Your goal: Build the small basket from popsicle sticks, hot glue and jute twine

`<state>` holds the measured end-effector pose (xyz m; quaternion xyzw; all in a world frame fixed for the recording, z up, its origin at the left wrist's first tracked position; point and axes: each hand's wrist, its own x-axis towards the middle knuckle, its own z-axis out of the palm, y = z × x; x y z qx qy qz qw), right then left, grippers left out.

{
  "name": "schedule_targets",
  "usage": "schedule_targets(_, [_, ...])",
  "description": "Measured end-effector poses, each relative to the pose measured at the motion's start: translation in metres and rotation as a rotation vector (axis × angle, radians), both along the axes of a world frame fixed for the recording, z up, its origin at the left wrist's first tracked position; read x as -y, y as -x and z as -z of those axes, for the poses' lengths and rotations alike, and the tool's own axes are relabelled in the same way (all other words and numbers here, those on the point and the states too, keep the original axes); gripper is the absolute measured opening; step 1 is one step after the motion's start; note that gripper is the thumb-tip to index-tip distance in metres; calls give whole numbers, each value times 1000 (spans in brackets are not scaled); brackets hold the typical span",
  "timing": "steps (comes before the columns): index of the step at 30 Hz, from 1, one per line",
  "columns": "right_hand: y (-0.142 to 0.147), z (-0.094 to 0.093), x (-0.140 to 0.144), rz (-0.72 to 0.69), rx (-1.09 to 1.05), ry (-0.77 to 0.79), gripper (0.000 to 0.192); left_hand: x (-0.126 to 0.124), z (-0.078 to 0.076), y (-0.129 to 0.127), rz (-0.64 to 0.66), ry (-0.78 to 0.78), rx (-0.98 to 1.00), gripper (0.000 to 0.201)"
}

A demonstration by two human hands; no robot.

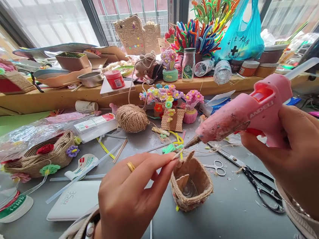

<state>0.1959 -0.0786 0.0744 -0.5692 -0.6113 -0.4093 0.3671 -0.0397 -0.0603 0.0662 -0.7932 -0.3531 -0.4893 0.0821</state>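
Observation:
My right hand (297,158) grips a pink hot glue gun (244,114), a clear glue stick poking out of its back. The gun's metal nozzle points left and down at a small thin piece pinched between the fingertips of my left hand (132,190), which wears a gold ring. Just below the nozzle and fingertips stands a small twine-wrapped basket (192,184) with wooden sticks inside, on the grey table (215,220).
Black scissors (257,185) and small silver scissors (217,166) lie right of the basket. A ball of twine (132,117), small flower pots (172,106), a woven flower basket (42,154), a white box (73,200) and glue sticks crowd the table. Clutter fills the wooden ledge (60,97).

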Motion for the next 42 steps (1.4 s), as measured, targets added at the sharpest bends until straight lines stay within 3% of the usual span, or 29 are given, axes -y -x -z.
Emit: schedule_targets(42, [-5,1,-2,14,63,-12,29,2,-10,-1,-40,6,-53,7])
